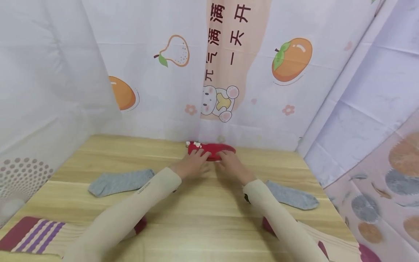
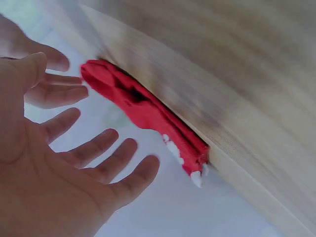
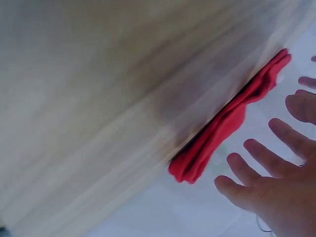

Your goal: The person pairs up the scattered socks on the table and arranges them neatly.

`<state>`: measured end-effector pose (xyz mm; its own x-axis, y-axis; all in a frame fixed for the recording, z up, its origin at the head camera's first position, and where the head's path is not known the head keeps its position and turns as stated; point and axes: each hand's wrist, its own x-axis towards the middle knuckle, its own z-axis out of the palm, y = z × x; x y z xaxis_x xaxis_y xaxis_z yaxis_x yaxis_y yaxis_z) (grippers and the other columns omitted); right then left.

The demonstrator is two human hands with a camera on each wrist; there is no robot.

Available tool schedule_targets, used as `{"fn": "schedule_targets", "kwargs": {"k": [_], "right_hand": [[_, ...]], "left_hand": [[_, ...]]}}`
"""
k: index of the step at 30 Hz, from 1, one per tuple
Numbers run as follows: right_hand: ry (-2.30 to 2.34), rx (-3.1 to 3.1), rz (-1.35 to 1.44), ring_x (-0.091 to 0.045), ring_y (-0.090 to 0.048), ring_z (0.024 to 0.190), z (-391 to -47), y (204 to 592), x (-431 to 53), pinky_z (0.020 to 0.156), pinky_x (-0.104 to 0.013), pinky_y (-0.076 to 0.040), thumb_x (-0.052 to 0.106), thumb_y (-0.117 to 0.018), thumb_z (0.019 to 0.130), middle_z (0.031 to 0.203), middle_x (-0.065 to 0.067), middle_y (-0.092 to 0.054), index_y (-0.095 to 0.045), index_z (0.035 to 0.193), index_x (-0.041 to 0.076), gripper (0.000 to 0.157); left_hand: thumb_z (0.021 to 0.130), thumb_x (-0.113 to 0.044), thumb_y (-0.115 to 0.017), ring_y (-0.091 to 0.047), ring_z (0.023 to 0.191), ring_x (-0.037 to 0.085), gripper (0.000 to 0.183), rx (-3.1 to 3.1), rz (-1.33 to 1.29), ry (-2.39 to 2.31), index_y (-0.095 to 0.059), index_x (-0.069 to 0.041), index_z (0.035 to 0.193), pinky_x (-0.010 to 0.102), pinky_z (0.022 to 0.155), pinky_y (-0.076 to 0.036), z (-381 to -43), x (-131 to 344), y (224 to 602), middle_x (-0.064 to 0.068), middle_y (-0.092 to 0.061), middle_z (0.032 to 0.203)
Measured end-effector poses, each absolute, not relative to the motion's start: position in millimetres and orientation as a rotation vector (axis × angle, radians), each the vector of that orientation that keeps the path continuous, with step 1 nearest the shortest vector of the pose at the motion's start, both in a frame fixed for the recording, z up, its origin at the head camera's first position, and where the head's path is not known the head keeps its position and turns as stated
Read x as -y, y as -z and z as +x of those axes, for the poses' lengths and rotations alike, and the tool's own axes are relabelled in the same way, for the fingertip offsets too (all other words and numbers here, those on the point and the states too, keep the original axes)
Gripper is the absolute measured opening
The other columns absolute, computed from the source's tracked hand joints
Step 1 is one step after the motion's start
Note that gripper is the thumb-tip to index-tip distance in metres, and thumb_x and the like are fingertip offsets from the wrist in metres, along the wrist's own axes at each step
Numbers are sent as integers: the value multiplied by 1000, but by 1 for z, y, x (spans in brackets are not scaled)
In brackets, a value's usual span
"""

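- Fingers (image 2: pixel 142 177) of the left hand (image 2: pixel 49 173) are spread, gripping nothing; the right hand (image 3: pixel 284 197) has its fingers parted and loose too.
- Red sock (image 1: pixel 214 147) lies at the far edge of the table (image 1: pixel 203 218), just before both hands.
- Left wrist view shows its white-patched end; right wrist view, its plain end.
- Only the head view shows grey socks (image 1: pixel 121 182).
- Both arms reach forward, converging.

Small lettering (image 1: pixel 143 187) marks the cream left sleeve (image 1: pixel 127 209).
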<state>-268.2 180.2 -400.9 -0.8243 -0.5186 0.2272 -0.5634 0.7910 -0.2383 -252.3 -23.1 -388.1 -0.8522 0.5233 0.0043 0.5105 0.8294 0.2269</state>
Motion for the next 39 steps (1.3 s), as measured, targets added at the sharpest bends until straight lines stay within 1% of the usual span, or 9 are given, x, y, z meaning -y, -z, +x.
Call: {"fn": "schedule_targets", "kwargs": {"k": [3, 5, 8, 12, 17, 24, 28, 34, 39], "right_hand": [[-476, 2898, 814, -34, -53, 124, -256, 395, -178, 109, -47, -40, 15, -62, 98, 128, -14, -62, -61, 126, 2, 31], [-497, 2915, 815, -33, -52, 126, -249, 393, -174, 110, -47, -39, 16, -60, 100, 131, -13, -62, -61, 128, 3, 31], [-518, 2915, 846, -32, -51, 128, -239, 390, -167, 110, -47, -38, 17, -59, 100, 132, -12, -61, -60, 129, 4, 32], [-551, 2884, 906, -33, -52, 127, -228, 389, -152, 109, -47, -40, 14, -61, 98, 131, -14, -61, -58, 130, 2, 35], [-603, 2847, 987, -33, -54, 124, -217, 386, -133, 107, -46, -42, 11, -61, 97, 130, -16, -61, -56, 131, 1, 36], [-642, 2740, 1078, -31, -57, 122, -205, 382, -109, 104, -44, -44, 16, -63, 97, 126, -14, -64, -57, 130, 1, 37], [-686, 2747, 1091, -28, -57, 123, -200, 383, -94, 105, -43, -44, 16, -63, 98, 129, -12, -63, -56, 133, 3, 38], [-702, 2743, 1133, -27, -57, 124, -197, 384, -72, 106, -41, -43, 16, -62, 98, 132, -10, -62, -56, 134, 3, 38], [-721, 2738, 1140, -25, -54, 128, -197, 383, -57, 109, -40, -40, 18, -61, 99, 133, -8, -61, -55, 135, 4, 39]], "left_hand": [[98, -49, -57, -36, 140, 39, 68, -2918, 830, -389, -39, -12, 151, 61, 108, -35, -240, 32, 385, 17, -40, 153], [98, -50, -57, -40, 137, 38, 66, -2920, 853, -416, -41, -11, 149, 60, 108, -37, -233, 40, 386, 16, -44, 149], [98, -47, -58, -48, 128, 37, 61, -2961, 918, -447, -46, -8, 144, 58, 103, -42, -223, 51, 386, 16, -51, 140], [98, -43, -61, -54, 120, 37, 55, -3028, 975, -508, -52, -5, 137, 55, 102, -45, -208, 68, 384, 16, -57, 131], [100, -43, -58, -56, 119, 35, 50, -3124, 996, -496, -57, -5, 132, 53, 101, -46, -185, 89, 379, 15, -61, 127], [100, -39, -60, -58, 116, 35, 44, -3209, 966, -508, -60, -3, 126, 55, 93, -49, -155, 122, 371, 16, -62, 123], [99, -35, -61, -59, 114, 37, 43, -3221, 902, -479, -60, -2, 127, 57, 92, -49, -148, 141, 362, 18, -62, 122], [99, -34, -61, -64, 101, 35, 40, -3248, 833, -431, -61, -3, 125, 52, 86, -53, -147, 166, 350, 17, -64, 117], [100, -32, -61, -64, 99, 37, 40, -3235, 792, -398, -61, 0, 123, 51, 82, -54, -146, 185, 343, 18, -64, 114]]}}
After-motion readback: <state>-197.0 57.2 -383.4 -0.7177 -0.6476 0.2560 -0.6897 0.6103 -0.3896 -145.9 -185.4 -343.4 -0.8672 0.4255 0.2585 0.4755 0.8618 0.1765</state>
